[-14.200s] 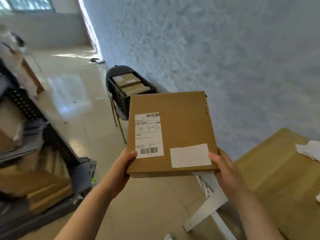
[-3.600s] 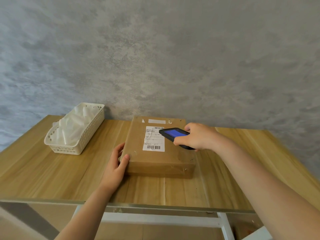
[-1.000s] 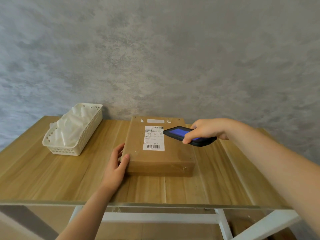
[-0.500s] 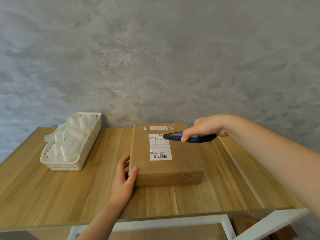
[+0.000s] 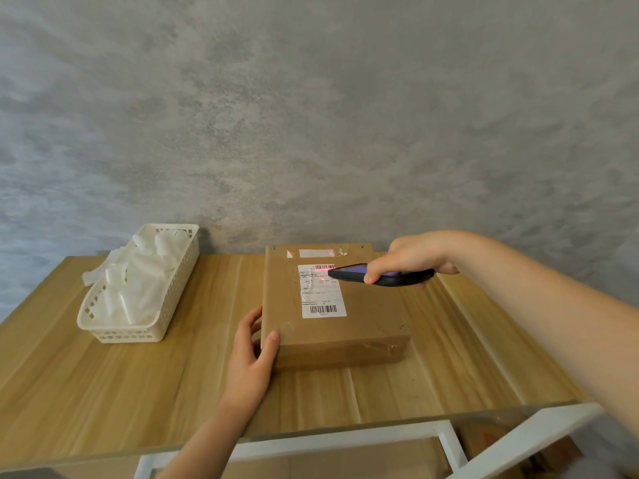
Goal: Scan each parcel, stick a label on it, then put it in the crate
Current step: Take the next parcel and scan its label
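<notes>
A: In the head view, where is the parcel?

B: The flat brown cardboard parcel (image 5: 332, 305) lies on the light wooden worktop (image 5: 103, 392), near the grey wall, with its white shipping label (image 5: 321, 292) facing up.

A: And the hands?

B: The left hand (image 5: 250, 354) is pressed against the near left corner of the parcel, thumb on top, I think to stop it from sliding. The right hand (image 5: 411, 259) is closed around a black handheld scanner (image 5: 380, 276), which hovers over the label. Red light falls on the upper barcode (so the scanning seems in progress).

A: The white plastic basket (image 5: 138, 335)?

B: It stands well apart on the left, holding white rolls, perhaps the labels. No crate is visible.
</notes>
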Demonstrator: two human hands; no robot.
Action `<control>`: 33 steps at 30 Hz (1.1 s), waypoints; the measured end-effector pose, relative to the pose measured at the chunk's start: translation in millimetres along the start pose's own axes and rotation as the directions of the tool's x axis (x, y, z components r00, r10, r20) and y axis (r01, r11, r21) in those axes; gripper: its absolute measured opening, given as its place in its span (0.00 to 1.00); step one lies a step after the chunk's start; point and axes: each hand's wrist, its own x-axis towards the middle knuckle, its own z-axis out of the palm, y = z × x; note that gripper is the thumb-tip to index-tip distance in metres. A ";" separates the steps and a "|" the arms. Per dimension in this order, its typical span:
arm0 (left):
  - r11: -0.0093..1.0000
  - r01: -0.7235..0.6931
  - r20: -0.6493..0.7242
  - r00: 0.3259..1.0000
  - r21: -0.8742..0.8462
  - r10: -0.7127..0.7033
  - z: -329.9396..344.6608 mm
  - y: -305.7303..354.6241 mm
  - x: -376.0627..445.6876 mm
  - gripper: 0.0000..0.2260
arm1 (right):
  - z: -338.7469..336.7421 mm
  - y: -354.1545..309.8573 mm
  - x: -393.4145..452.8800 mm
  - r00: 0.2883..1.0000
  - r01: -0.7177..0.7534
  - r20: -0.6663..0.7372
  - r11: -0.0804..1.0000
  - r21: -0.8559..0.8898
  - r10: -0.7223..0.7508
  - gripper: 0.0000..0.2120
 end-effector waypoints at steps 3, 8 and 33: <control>1.000 -0.004 -0.002 1.000 0.004 0.004 0.4 -0.3 -0.1 0.20 | -1.6 1.5 -2.3 1.000 -0.007 -0.010 1.000 -0.001 0.007 0.17; 1.000 0.011 0.005 1.000 -0.005 -0.011 -0.9 -2.0 -0.7 0.20 | -7.9 2.0 -8.9 1.000 -0.012 0.010 1.000 0.014 0.012 0.17; 0.999 -0.023 0.012 1.000 -0.028 0.023 0.2 -3.5 -0.1 0.21 | -19.9 -3.8 -22.9 0.998 -0.047 0.041 0.998 -0.032 0.048 0.18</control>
